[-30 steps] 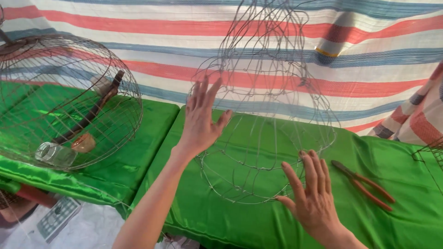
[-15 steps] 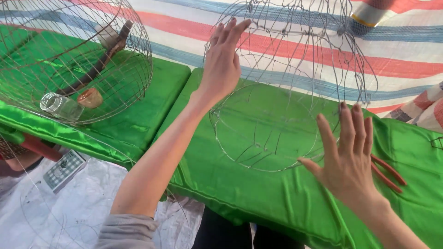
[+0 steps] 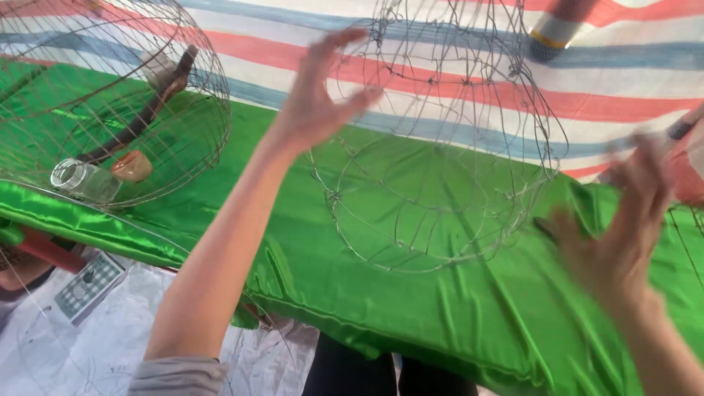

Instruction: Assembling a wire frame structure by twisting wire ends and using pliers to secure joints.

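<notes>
Head view: thin wire cage (image 3: 440, 169), glossy green cloth (image 3: 469, 308).

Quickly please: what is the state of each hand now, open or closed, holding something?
Left hand: open, fingers spread, beside the wire cage, holding nothing.
Right hand: open, blurred, holding nothing.

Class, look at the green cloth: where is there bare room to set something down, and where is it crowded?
Bare green cloth lies in front of the unfinished wire cage, between left hand and right hand. The left end is crowded: a finished wire cage covers it.
</notes>
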